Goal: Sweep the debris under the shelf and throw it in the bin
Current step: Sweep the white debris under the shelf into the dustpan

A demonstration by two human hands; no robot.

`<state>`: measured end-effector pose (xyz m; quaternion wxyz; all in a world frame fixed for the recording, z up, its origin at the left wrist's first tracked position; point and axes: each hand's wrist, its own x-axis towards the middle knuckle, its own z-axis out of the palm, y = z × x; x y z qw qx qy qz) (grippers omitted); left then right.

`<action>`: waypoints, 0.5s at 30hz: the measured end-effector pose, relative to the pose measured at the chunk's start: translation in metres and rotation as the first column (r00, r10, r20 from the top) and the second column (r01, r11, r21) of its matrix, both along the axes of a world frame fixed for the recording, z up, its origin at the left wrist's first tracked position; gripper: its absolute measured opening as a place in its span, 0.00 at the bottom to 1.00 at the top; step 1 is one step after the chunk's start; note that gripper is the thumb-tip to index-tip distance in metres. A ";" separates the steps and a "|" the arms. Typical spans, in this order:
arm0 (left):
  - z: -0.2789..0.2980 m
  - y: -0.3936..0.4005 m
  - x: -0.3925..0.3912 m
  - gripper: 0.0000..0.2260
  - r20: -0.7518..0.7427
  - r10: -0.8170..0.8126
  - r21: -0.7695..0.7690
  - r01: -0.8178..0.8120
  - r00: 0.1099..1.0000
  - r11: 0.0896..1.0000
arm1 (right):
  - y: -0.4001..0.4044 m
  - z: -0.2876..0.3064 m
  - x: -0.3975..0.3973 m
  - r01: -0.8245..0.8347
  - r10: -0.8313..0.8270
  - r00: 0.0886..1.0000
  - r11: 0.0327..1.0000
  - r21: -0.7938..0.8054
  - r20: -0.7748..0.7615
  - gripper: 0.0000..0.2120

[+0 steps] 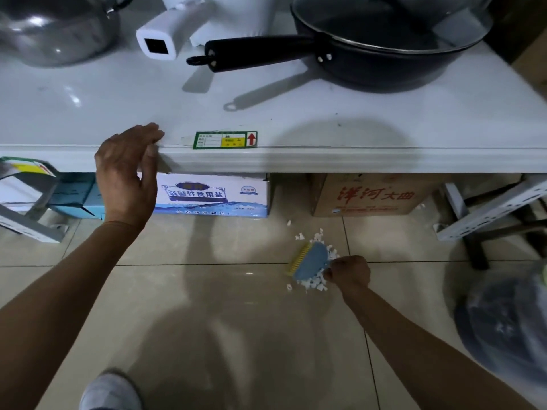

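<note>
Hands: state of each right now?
Left hand: open, fingertips resting on the shelf edge.
Right hand: closed on the brush, among the debris.

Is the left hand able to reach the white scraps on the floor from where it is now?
Probably not without moving. The left hand is up at the shelf edge, fingers open, while the white scraps lie low on the tiles beside the right hand and its brush. Nothing blocks the way down.

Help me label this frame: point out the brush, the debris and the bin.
brush (313, 258): head view, blue back.
debris (314, 283): head view, white scraps below brush.
bin (503, 327): head view, bag-lined inside.
</note>
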<state>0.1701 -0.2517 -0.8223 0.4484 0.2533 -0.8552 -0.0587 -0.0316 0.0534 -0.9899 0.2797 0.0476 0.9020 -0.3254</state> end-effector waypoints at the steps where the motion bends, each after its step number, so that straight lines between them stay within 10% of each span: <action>1: 0.004 0.004 -0.003 0.12 -0.030 0.012 0.048 -0.011 0.999 0.999 | -0.006 0.000 -0.001 -0.005 0.005 1.000 0.999 -0.036 0.003 0.09; 15: 0.010 0.160 -0.158 0.15 0.178 -0.429 0.013 0.433 0.886 0.901 | -0.053 0.002 -0.039 0.041 -0.032 0.995 0.994 -0.097 0.091 0.15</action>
